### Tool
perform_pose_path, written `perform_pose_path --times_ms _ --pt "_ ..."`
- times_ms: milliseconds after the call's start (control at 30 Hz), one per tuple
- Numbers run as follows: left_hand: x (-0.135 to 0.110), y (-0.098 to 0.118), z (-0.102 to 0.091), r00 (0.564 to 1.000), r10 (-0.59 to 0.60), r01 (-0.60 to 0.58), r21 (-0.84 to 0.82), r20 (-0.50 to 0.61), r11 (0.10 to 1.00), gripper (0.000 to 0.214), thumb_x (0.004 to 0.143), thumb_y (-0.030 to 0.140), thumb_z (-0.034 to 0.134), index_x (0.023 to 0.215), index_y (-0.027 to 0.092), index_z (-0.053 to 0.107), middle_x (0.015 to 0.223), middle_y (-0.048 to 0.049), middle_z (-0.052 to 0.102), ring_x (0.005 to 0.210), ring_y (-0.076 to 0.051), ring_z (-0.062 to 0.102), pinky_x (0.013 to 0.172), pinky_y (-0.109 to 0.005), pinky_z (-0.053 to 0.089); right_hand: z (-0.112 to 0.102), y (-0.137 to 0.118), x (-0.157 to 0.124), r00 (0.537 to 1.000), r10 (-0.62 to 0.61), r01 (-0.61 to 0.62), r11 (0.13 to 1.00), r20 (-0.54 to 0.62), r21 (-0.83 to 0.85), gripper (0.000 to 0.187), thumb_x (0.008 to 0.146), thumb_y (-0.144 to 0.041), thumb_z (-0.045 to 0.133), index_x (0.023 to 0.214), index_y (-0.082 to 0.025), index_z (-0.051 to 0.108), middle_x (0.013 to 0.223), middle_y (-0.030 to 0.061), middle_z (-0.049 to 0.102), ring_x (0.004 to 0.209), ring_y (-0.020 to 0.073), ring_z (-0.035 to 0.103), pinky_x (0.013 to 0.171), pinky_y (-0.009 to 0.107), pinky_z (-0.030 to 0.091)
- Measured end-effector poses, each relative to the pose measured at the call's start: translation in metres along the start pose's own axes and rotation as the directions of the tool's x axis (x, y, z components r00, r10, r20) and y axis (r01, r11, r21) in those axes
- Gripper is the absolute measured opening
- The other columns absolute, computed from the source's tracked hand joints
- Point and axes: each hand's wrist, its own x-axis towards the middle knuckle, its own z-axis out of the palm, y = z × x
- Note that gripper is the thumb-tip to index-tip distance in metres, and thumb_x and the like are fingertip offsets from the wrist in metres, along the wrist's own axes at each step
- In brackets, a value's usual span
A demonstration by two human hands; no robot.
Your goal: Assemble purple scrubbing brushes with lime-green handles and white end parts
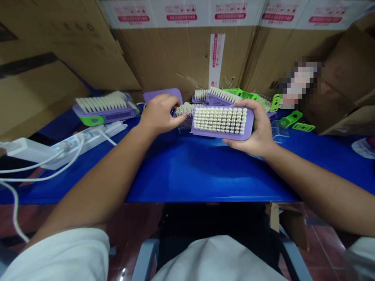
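My right hand (258, 130) grips the end of a purple scrub brush head (221, 136), its cream bristles turned toward me. The thumb is at the lower edge and the fingers are over the top. Left of it, my left hand (161, 113) is closed, thumb and fingers bent toward each other close to the brush's left end. Whatever the left fingertips hold is too small to make out; a coiled wire-like shape and cream bristles (187, 107) show beside them. Behind the hands lie a purple plate (175, 93) and another purple brush (225, 95).
A purple and green brush (105, 109) lies at left, behind a white power strip (84, 142) with cables. Green plastic parts (290, 119) and a clear plastic piece (279, 132) are at right. Cardboard boxes (175, 54) wall off the back of the blue table (205, 175).
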Motion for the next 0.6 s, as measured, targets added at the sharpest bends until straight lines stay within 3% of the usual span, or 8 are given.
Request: perform_pose_path --times_ms 167,433,600 --pt "0.002 -0.001 0.004 1.0 -0.013 0.013 0.04 0.008 0.999 0.034 0.109 0.047 0.06 0.123 0.019 0.075 0.128 -0.0124 0.079 0.127 -0.031 0.071 0.109 -0.045 0.054 -0.001 0.002 0.0 1.0 -0.003 0.003 1.0 0.004 0.0 0.111 0.057 -0.083 0.111 0.147 -0.039 0.064 0.144 0.0062 0.075 0.141 0.0434 0.077 0.129 0.072 0.064" --pt "0.003 -0.009 0.012 0.998 0.04 -0.037 0.061 -0.042 0.997 0.027 0.106 0.048 0.063 0.11 0.026 0.078 0.111 -0.0119 0.082 0.121 -0.038 0.078 0.099 -0.047 0.058 -0.001 0.003 -0.001 1.0 0.014 -0.014 1.0 0.026 0.013 0.111 0.058 -0.082 0.111 0.148 -0.039 0.063 0.146 0.0075 0.075 0.145 0.0452 0.076 0.131 0.073 0.062" --pt "0.003 -0.002 0.006 1.0 -0.012 0.012 0.114 -0.001 0.993 0.031 0.104 0.047 0.062 0.112 0.024 0.082 0.114 -0.0142 0.082 0.121 -0.04 0.079 0.096 -0.047 0.058 -0.001 0.005 -0.002 0.998 -0.066 0.065 0.997 0.012 0.027 0.111 0.062 -0.081 0.11 0.153 -0.04 0.061 0.147 0.0062 0.074 0.144 0.0424 0.076 0.132 0.07 0.061"
